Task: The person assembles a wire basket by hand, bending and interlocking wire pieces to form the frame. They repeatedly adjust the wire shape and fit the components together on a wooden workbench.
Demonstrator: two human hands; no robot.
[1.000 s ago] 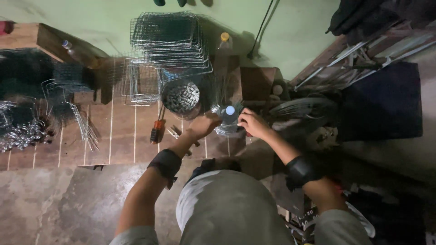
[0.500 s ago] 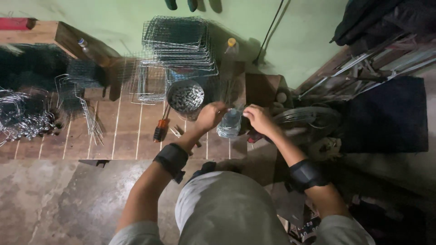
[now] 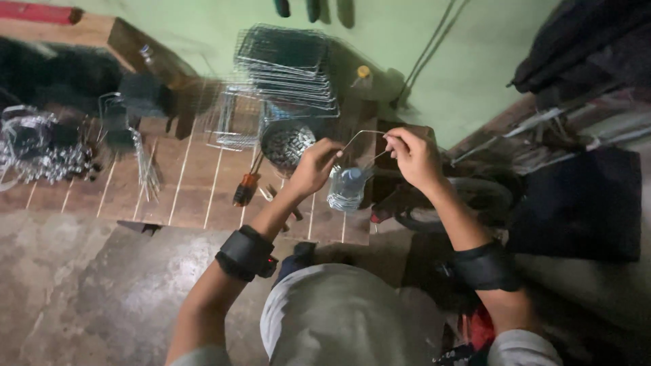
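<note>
My left hand and my right hand are raised over the wooden bench, each pinching one end of a thin bent metal wire that spans between them. Just below the hands stands a clear plastic bottle. A round dark bowl of small metal pieces sits behind my left hand. Both wrists wear black bands.
A stack of wire grids leans at the back by the green wall. Loose wire rods and a heap of shiny metal parts lie on the left. An orange-handled tool lies near the bowl. Dark clutter fills the right.
Both hands have lifted from the bottle and drawn apart, now holding a bent wire between them. The view has shifted closer to the bench.
</note>
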